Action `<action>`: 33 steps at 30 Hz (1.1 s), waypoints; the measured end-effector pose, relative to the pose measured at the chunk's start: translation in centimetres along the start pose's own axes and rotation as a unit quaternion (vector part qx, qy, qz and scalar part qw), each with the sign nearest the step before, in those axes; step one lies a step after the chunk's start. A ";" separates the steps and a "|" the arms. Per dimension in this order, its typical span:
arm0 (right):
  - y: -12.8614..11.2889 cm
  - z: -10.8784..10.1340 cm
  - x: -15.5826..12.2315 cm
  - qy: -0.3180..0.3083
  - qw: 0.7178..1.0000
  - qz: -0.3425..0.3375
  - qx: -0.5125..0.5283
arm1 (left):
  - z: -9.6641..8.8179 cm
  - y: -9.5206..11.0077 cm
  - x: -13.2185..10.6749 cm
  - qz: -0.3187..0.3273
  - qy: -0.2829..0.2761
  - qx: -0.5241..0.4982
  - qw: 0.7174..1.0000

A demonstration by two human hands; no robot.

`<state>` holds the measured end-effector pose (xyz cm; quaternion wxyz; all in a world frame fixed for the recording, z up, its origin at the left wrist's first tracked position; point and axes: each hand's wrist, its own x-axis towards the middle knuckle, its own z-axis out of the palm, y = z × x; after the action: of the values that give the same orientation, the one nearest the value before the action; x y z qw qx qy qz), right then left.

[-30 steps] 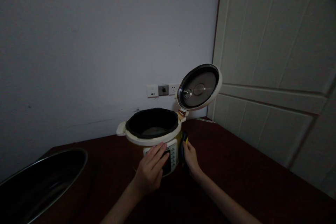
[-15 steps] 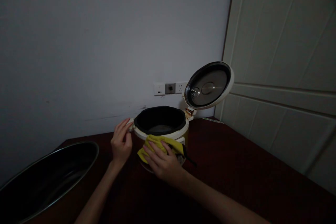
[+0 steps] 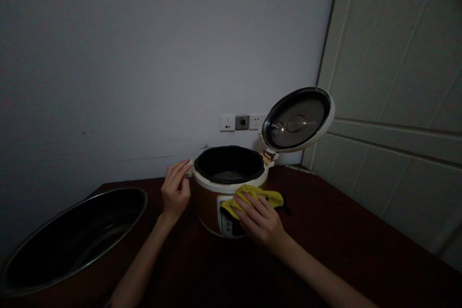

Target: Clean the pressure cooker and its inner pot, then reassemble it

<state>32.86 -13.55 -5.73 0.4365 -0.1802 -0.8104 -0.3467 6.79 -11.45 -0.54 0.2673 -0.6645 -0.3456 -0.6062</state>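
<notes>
A rice cooker (image 3: 207,202) with a tan body and white rim stands on the dark red table, its lid (image 3: 298,122) raised and tilted to the right. Inside it sits a dark inner pot (image 3: 231,173). My left hand (image 3: 176,190) is closed at the white handle tab (image 3: 189,168) on the cooker's left side, fingertips on top and thumb below. With my right hand (image 3: 262,216) I press a bunched yellow cloth (image 3: 265,196) against the cooker's upper front, right of the control panel (image 3: 226,225). The cloth and hand hide part of that panel.
A large dark pot (image 3: 140,207) with a metal rim stands at the left, near my left forearm. Wall sockets (image 3: 242,122) are behind the cooker. A pale panelled door or cabinet (image 3: 390,106) borders the table (image 3: 325,221) on the right.
My right hand has slid the cloth rightward across the cooker's front, uncovering the left part of the control panel. My left hand stays at the handle tab. The whole view has shifted slightly.
</notes>
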 end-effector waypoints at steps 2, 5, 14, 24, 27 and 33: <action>-0.9 0.9 1.2 0.002 1.000 -0.020 0.009 | 0.0 0.2 0.0 0.001 -0.002 -0.001 1.000; -2.4 2.1 3.1 0.003 0.999 -0.042 0.017 | 0.3 0.3 0.0 -0.007 -0.017 0.002 1.000; -2.1 1.4 3.0 0.003 0.999 -0.041 0.026 | 2.5 -2.0 -1.9 -0.167 -0.126 0.026 0.978; -0.5 -0.5 -0.6 -0.082 0.995 -0.028 0.040 | 0.9 1.0 -0.2 -0.160 0.000 -0.020 0.987; -1.2 -0.3 0.9 -0.114 0.990 -0.034 0.075 | 0.0 3.2 -0.4 -0.259 0.000 -0.103 0.960; -1.9 0.7 2.6 -0.106 0.987 -0.046 0.114 | -1.0 6.0 -4.2 -0.418 -0.182 -0.211 0.865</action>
<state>29.91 -14.37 -4.57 0.3491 -0.1280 -0.8938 -0.2506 10.77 -16.50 -4.20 -0.2254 -0.5972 -0.4970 -0.5878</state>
